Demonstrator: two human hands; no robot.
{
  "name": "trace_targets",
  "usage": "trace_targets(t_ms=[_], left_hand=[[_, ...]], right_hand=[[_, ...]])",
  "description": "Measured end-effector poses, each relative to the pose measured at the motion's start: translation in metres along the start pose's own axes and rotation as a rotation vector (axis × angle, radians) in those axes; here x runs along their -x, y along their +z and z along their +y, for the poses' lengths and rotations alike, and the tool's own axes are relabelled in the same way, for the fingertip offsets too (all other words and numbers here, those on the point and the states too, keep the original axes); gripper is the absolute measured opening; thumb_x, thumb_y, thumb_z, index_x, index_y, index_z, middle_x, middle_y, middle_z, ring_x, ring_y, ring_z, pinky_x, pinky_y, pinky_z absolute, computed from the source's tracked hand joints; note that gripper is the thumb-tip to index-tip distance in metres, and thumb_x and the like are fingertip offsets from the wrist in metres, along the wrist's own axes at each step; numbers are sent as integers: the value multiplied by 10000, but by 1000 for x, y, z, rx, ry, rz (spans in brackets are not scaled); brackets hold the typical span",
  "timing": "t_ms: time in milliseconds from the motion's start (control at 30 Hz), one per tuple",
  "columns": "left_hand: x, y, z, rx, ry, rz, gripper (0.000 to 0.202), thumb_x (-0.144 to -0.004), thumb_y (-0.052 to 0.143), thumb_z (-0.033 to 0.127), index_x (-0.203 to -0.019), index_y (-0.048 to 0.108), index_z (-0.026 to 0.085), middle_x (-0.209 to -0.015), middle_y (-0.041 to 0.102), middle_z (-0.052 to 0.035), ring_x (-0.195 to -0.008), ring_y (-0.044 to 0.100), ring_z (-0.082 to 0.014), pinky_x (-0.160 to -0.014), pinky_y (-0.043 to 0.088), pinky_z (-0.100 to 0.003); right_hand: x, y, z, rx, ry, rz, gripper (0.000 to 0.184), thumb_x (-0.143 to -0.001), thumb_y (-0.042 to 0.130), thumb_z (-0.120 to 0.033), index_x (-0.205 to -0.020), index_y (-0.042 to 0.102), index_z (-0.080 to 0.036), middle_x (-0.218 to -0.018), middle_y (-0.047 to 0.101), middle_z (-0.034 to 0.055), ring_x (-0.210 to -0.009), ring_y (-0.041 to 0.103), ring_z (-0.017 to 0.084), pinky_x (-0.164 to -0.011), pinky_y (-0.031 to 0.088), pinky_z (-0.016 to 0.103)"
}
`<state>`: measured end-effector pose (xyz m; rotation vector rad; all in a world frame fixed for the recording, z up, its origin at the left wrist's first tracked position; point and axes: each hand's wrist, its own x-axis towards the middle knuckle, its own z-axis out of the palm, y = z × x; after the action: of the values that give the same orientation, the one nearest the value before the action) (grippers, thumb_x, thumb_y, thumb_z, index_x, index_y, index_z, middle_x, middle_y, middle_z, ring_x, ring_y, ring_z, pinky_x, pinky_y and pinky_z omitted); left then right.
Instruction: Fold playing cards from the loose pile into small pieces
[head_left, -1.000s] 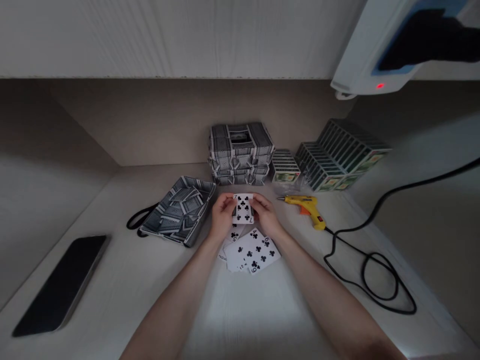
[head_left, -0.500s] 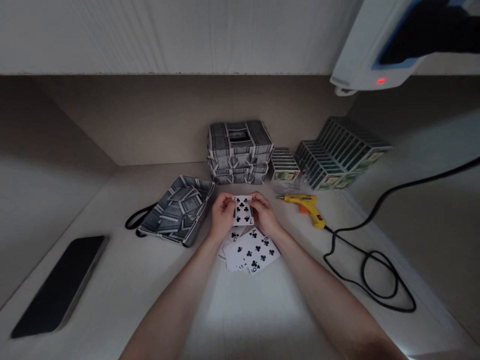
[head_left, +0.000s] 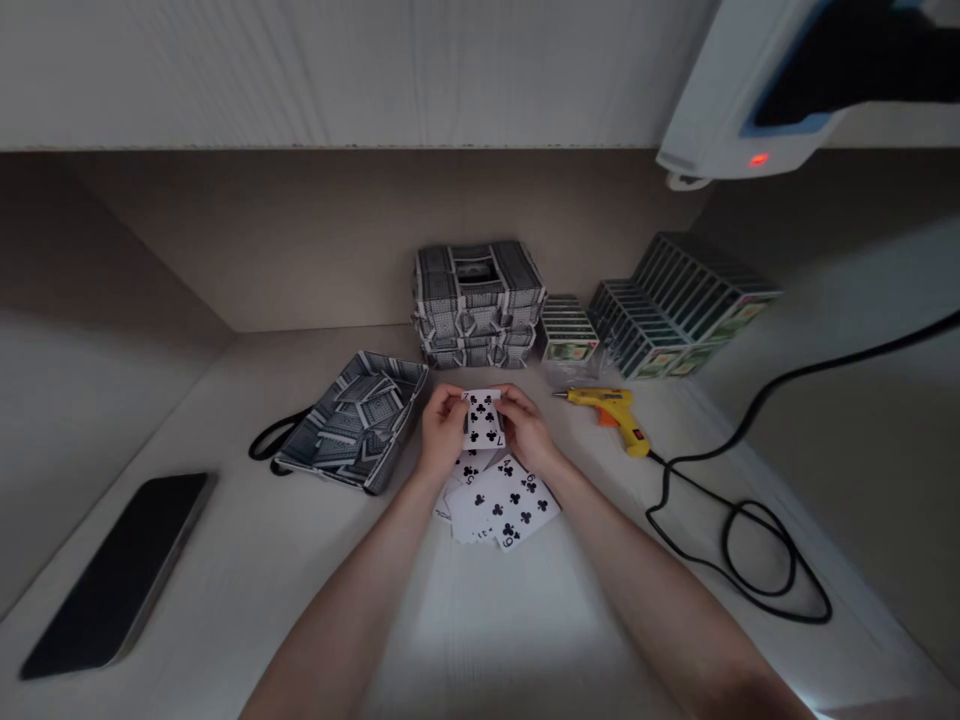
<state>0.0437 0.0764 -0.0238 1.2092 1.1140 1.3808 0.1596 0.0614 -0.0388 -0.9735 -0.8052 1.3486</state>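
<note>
A playing card [head_left: 482,420], the seven of clubs, faces up between my two hands. My left hand [head_left: 444,428] is closed on its left edge, and my right hand [head_left: 526,428] pinches the right edge, with thumbs towards me. Dark strips beside the card hint at something folded or behind it, but I cannot make that out. Just below, a loose pile of playing cards [head_left: 504,505] lies fanned face up on the white surface, clubs showing. To the left of my hands sits an open tray made of folded cards [head_left: 397,470], with folded card pieces [head_left: 367,410] inside.
A stacked box of folded cards [head_left: 480,300] stands at the back. Card packs [head_left: 570,330] are stacked right of it. A yellow glue gun [head_left: 611,408] lies at right, its black cord [head_left: 750,440] looping outward. A phone [head_left: 120,575] rests at left. Overhead hangs a power strip [head_left: 720,140].
Almost nothing differs. My hands and the seven of clubs have shifted very slightly left in view, as has the whole scene.
</note>
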Motion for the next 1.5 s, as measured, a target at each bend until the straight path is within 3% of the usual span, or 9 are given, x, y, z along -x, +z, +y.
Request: trace_targets(t_ms=[333,600,767,1067,1200,1367,1500], left_hand=[[0,0,0,-38,11,-72,74,-697,502,184,-697,573,165,-640,549,31,-616,478,-97,-584,370,-198],[-2,-1,0,-35,11,-60,116,-667,480,170,-644,594,166,-635,574,26,-622,503,-108,-598,389,-206],[-2,-2,1,-39,-4,-76,155,-660,459,171,-616,608,165,-633,598,19,-632,518,-113,-610,398,-212],[-4,-3,-6,11,5,-32,152,-656,469,184,-628,618,171,-626,599,23,-598,510,-109,-577,393,-209],[-3,-5,-3,-24,19,-17,158,-665,462,178,-630,616,170,-602,586,25,-581,499,-106,-555,381,-203],[-2,-7,3,-51,46,-30,158,-670,460,169,-607,605,166,-599,581,24,-577,494,-104,-555,378,-204],[-1,-8,5,-69,56,-49,174,-673,448,153,-598,605,166,-584,575,25,-572,490,-104,-552,372,-203]], right_hand=[[-2,-3,0,-10,-27,41,135,-636,575,-235,-765,597,-203,-586,525,-47,-534,453,114,-507,334,226],[1,1,-6,-53,4,44,67,-599,570,-181,-662,570,-203,-602,552,-51,-544,460,101,-508,331,209],[0,-1,-11,-98,90,-5,67,-577,572,-157,-618,546,-202,-534,508,-57,-479,424,91,-439,293,200],[1,-3,-20,-271,289,-140,162,-587,527,-226,-731,586,-179,-534,525,-36,-422,432,88,-395,324,202],[0,-2,-23,-254,369,-168,155,-626,541,-316,-670,550,-167,-456,476,-38,-333,355,73,-316,222,194],[-1,0,-22,-127,437,-155,345,-674,614,-467,-577,459,-174,-398,380,-79,-294,240,26,-287,122,166],[-1,-1,-20,-82,403,-180,312,-656,661,-378,-569,451,-165,-389,361,-99,-284,190,5,-278,87,152]])
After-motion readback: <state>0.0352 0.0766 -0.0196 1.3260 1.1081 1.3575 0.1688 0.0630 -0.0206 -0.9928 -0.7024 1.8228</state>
